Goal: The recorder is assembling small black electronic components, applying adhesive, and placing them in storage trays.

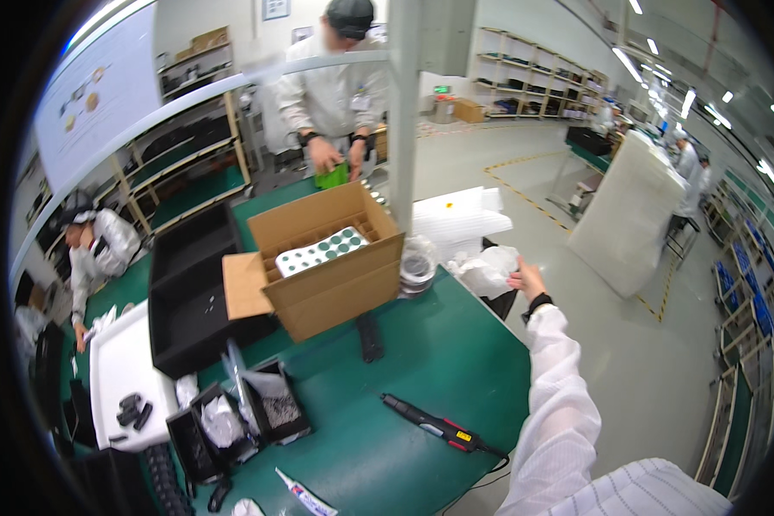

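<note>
My right hand reaches out past the right edge of the green table, its fingers apart. Its fingertips are at crumpled clear plastic piled on a dark bin; whether they touch it I cannot tell. My left hand is out of view. Lying on the table nearer me is a black and red electric screwdriver with a cord. An open cardboard box stands farther back, holding cardboard dividers and a white tray with green round spots. A roll of clear tape sits beside the box.
Small black bins with screws and plastic bags stand at the left, near a white tray and large black trays. A tube lies in front. Across the table a co-worker handles something green. A metal post rises behind the box.
</note>
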`<state>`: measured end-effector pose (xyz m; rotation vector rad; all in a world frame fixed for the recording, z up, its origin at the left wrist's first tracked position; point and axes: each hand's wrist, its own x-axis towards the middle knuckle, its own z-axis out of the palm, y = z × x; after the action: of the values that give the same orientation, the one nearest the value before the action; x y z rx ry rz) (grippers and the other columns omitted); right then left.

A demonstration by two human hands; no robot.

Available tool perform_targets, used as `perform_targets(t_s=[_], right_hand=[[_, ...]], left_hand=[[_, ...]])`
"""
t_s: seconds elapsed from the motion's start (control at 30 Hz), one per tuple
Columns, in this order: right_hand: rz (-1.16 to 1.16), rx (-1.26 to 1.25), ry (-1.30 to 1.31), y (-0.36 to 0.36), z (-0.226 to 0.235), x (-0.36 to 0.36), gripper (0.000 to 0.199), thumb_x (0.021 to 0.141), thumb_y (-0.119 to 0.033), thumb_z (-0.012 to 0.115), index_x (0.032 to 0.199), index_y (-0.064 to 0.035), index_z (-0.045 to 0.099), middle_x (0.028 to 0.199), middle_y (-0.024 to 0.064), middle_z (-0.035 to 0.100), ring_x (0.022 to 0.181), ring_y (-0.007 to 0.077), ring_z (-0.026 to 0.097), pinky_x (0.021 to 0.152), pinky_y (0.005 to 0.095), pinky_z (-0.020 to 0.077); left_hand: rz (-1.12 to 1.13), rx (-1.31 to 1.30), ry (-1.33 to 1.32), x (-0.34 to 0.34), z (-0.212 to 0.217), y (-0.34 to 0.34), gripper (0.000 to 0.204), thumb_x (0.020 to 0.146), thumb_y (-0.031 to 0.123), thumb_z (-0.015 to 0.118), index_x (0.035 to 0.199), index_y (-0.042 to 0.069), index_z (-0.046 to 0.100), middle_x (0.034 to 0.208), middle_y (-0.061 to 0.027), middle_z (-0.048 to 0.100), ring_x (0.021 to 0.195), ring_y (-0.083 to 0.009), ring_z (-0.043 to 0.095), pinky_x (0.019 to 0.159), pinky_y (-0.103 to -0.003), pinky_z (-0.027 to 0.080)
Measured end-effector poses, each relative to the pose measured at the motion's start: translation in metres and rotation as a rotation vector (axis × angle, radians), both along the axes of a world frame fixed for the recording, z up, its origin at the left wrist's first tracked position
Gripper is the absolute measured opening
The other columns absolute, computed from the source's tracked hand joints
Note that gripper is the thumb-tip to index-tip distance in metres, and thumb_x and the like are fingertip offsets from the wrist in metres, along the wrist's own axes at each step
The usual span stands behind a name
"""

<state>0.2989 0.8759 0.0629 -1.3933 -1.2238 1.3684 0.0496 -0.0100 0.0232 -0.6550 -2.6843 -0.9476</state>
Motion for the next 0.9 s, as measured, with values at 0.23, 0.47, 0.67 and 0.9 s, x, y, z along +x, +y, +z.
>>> perform_targets(t_s=[0.23,0.47,0.67,0.9], right_hand=[[0.345,0.159,0.216,-0.030,0.096,0.030,0.045,0.099,-0.036,0.056,0.125,-0.0002,0.055,0.117,0.0200,0.065,0.102,0.0273,0.067,0.089,0.0374,0.0556],[1.077,0.193,-0.143,-0.281,0.178,-0.076,0.025,0.098,-0.020,0.057,0.116,-0.0026,0.058,0.092,0.0102,0.068,0.079,0.0164,0.067,0.070,0.0292,0.0566],[1.412,0.500,-0.501,-0.434,0.149,-0.125,0.021,0.088,-0.008,0.071,0.105,0.0025,0.065,0.077,0.0067,0.068,0.070,0.0111,0.067,0.064,0.0253,0.0530],[1.568,0.511,-0.420,-0.556,0.084,-0.192,0.028,0.090,-0.018,0.070,0.109,0.0015,0.065,0.081,0.0130,0.071,0.070,0.0185,0.068,0.062,0.0320,0.0528]], left_hand=[[0.018,0.182,-0.042,0.000,0.010,0.036,0.016,0.089,-0.003,0.050,0.105,-0.001,0.053,0.094,-0.0169,0.052,0.086,-0.0301,0.053,0.078,-0.036,0.044],[0.080,0.319,-0.116,0.003,0.012,0.029,0.019,0.092,-0.001,0.053,0.111,0.000,0.055,0.092,-0.0121,0.053,0.073,-0.0201,0.053,0.065,-0.030,0.044],[0.057,0.408,-0.128,0.001,0.000,0.014,0.022,0.094,-0.001,0.052,0.116,-0.001,0.052,0.093,-0.0097,0.055,0.070,-0.0167,0.051,0.063,-0.028,0.043],[0.052,0.709,-0.366,-0.003,0.001,0.003,0.027,0.096,-0.001,0.051,0.123,0.000,0.047,0.095,-0.0072,0.058,0.071,-0.0105,0.057,0.065,-0.024,0.047]])
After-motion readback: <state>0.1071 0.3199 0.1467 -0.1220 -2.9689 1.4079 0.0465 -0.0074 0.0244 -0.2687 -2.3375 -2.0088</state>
